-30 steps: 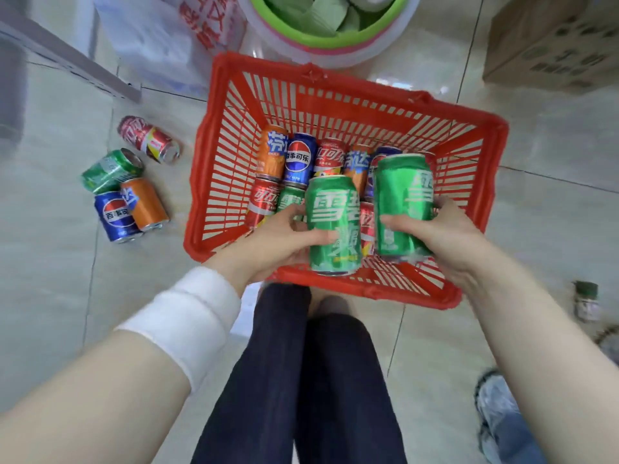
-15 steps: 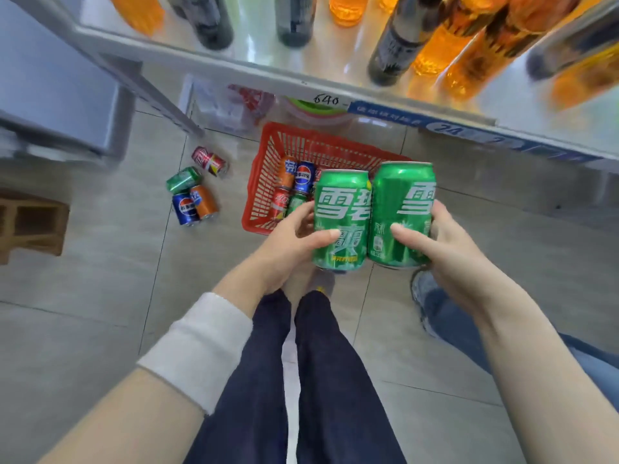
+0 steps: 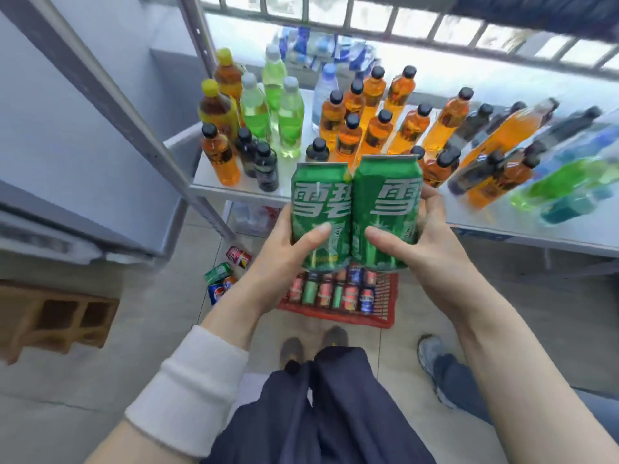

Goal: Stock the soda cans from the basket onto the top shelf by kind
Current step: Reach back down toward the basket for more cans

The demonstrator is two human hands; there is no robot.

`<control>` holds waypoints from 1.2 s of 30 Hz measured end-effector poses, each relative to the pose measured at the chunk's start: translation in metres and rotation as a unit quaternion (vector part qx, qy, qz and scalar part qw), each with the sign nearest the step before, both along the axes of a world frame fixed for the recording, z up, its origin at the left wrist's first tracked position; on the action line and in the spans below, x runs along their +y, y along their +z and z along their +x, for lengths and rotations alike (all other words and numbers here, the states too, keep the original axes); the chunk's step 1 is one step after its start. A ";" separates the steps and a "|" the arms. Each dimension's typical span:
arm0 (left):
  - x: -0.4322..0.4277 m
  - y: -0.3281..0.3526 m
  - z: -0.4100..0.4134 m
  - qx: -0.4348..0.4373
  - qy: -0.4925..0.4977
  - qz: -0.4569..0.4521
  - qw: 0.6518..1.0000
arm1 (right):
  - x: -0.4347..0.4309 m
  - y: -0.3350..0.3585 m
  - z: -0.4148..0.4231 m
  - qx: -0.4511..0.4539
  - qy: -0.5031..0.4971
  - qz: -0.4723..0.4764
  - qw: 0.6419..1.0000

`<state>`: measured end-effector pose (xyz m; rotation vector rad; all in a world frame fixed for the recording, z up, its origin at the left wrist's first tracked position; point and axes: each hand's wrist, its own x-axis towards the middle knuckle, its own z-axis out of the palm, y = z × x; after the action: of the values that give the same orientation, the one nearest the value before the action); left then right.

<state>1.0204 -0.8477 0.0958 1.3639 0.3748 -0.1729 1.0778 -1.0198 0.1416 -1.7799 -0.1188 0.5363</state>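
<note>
Left grip [image 3: 278, 259] clamped round left Sprite can [image 3: 318, 199]; right grip [image 3: 425, 242] round right Sprite can [image 3: 385, 199]; cans touching; likely full, stiff, smooth-walled, dentable; mid-body hold looks secure.

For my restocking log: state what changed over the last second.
The left hand and right hand lifted the two green aluminium soda cans from just over the red plastic basket up before the metal bottle shelf. Each hand still grips one can. The basket and four loose cans on the floor stayed put.
</note>
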 end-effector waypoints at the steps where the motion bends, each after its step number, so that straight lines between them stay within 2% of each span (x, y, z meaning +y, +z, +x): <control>1: 0.004 0.012 0.004 -0.015 0.002 0.011 1.000 | 0.004 0.011 0.004 -0.015 0.002 0.003 1.000; 7: 0.022 0.083 0.044 -0.107 0.006 0.078 0.991 | 0.017 0.078 0.037 -0.069 0.020 0.049 0.996; 13: 0.028 0.149 0.096 -0.224 0.005 0.119 0.967 | 0.015 0.135 0.084 -0.141 0.019 0.099 0.985; 18: 0.040 0.193 0.143 -0.283 0.013 0.146 0.948 | 0.019 0.167 0.128 -0.197 0.011 0.107 0.974; 27: 0.068 0.236 0.260 -0.285 -0.033 0.291 0.913 | 0.036 0.190 0.239 -0.240 -0.037 0.083 0.967; 36: 0.081 0.225 0.344 -0.264 -0.066 0.332 0.903 | 0.050 0.180 0.311 -0.234 -0.069 0.012 0.970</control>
<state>1.3648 -0.7670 0.3206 2.0372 -0.1414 0.2418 1.3891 -0.9700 0.3218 -1.8471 -0.3243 0.0056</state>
